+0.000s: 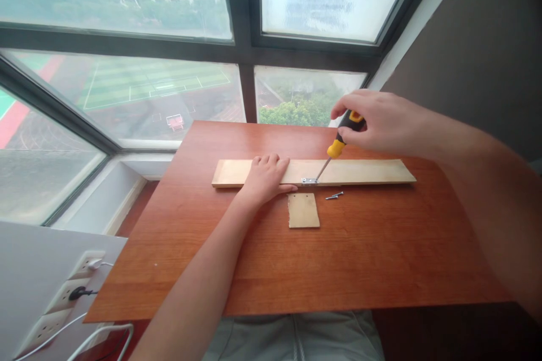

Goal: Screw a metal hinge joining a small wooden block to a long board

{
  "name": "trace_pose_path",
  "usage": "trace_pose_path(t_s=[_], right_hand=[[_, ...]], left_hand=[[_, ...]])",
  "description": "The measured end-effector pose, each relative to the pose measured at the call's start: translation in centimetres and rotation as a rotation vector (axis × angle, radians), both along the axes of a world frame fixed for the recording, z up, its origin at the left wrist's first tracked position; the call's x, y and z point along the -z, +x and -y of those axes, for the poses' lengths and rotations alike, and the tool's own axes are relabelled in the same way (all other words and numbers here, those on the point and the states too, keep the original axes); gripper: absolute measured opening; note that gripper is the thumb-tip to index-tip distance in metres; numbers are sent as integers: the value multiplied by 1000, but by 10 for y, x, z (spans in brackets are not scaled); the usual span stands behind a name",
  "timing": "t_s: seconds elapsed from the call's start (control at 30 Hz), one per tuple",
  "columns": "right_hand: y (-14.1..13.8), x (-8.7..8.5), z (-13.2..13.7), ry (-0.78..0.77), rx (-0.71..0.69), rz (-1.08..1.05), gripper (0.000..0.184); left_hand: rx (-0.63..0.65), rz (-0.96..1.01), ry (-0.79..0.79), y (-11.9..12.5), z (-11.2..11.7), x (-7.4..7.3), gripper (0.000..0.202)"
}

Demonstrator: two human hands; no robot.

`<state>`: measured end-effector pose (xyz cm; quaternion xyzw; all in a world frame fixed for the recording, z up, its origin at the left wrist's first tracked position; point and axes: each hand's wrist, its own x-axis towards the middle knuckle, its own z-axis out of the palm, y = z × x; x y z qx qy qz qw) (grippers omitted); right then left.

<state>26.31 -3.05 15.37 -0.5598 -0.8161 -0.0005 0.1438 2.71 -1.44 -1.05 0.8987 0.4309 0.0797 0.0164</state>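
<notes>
Reddish-brown wood tabletop (372,259) w/ a long pale wooden plank (364,172) lying across it, approx. mid-depth. Small silvery metal hinge (309,181) sits on the plank's near edge, a bit left of the plank's middle. R hand (375,121) has its fingers & thumb closed round the black/yellow handle of a screwdriver (336,149); shaft is tilted, tip down at the hinge's right end. Can't tell if it's seated in a screw tho, too small. L hand (267,176) is flat on the plank just left of the hinge, fingers a bit apart on top, thumb stretched along the near edge, so pressing rather than gripping afaict.

Nearer the person: small rectangular wood piece (303,211) w/ 2 dark holes by its far edge, plus a few loose screws (335,195) bunched just to its right. Misc: wall sockets (63,296) w/ plugs in at lower left, marked sports pitch (148,82) visible thru the window glass.
</notes>
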Motion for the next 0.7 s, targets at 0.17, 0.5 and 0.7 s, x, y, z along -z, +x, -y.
trace_pose_path(t_s=[0.17, 0.5, 0.7], right_hand=[[-3, -4, 5, -36, -23, -67, 13], [-7, -10, 16, -61, -55, -3, 25], [-8, -11, 17, -48, 88, 115, 31]], left_hand=[[-2, -1, -4, 0, 0, -1, 70], [0, 0, 9, 0, 0, 2, 74], [-1, -10, 14, 0, -1, 2, 73]])
